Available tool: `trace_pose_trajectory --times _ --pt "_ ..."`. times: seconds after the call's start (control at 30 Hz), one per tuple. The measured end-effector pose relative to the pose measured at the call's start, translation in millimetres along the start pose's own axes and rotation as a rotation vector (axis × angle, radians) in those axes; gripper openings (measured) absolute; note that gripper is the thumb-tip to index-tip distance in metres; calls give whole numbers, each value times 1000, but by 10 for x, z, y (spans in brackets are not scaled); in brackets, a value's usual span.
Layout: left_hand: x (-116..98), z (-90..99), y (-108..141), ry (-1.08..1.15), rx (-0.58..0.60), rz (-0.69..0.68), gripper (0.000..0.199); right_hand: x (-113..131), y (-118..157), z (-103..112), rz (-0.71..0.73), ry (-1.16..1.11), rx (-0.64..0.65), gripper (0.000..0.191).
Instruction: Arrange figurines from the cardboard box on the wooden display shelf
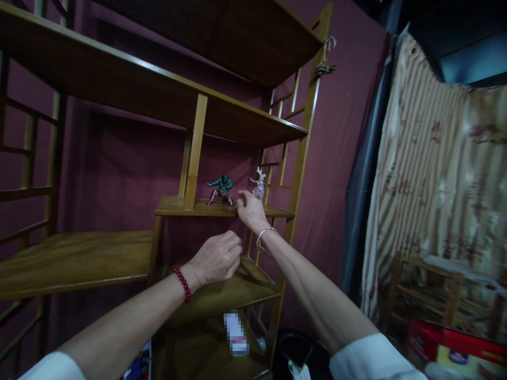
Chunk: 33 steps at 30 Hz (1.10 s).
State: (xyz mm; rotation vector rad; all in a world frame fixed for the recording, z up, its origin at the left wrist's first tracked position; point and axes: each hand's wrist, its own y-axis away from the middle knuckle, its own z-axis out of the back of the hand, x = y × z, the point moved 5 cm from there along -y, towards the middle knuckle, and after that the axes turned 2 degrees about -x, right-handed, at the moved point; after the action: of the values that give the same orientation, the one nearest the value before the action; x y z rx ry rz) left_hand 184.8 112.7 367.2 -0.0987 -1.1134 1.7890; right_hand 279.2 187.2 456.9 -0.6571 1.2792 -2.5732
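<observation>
A dark green figurine with patterned legs (222, 190) crouches on the small raised shelf (178, 205) of a wooden rack. To its right, a pale, shiny figurine with branching top (259, 183) stands near the rack's side, its lower part partly behind my right hand. My right hand (251, 210) reaches over that shelf's front edge between the two figurines, fingers bent; whether its fingertips touch anything is unclear. Lower and to the left, my left hand (218, 256) is closed in front of the rack, its fingertips turned away, so what it holds, if anything, is hidden.
A lower left shelf (79, 258) and a lower right shelf (225, 293) flank the raised one. A blurred white box (236, 333) lies at the bottom. Twigs (325, 69) hang on the right post. A striped curtain (428, 158) and red box (455, 348) are on the right.
</observation>
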Motion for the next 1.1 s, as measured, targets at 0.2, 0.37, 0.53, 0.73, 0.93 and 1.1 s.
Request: trace_pose_trajectory --times 0.2,0.37,0.53,0.73,0.93,1.1 --pt "-60 -33 261 -22 62 84 15 107 477 132 113 -325 -246 30" --pt "-80 -9 519 -21 42 147 17 191 932 58 79 -610 -213 29" --pt "-62 39 740 -30 81 214 16 229 1230 -193 9 -735 -135 28" --pt "-7 67 961 -21 111 285 18 335 1455 -398 11 -760 -36 27" --pt "-131 16 1165 90 60 329 23 368 1823 -527 3 -787 32 26" --pt "-338 -116 1491 178 59 424 30 301 2248 -698 -94 -785 48 25"
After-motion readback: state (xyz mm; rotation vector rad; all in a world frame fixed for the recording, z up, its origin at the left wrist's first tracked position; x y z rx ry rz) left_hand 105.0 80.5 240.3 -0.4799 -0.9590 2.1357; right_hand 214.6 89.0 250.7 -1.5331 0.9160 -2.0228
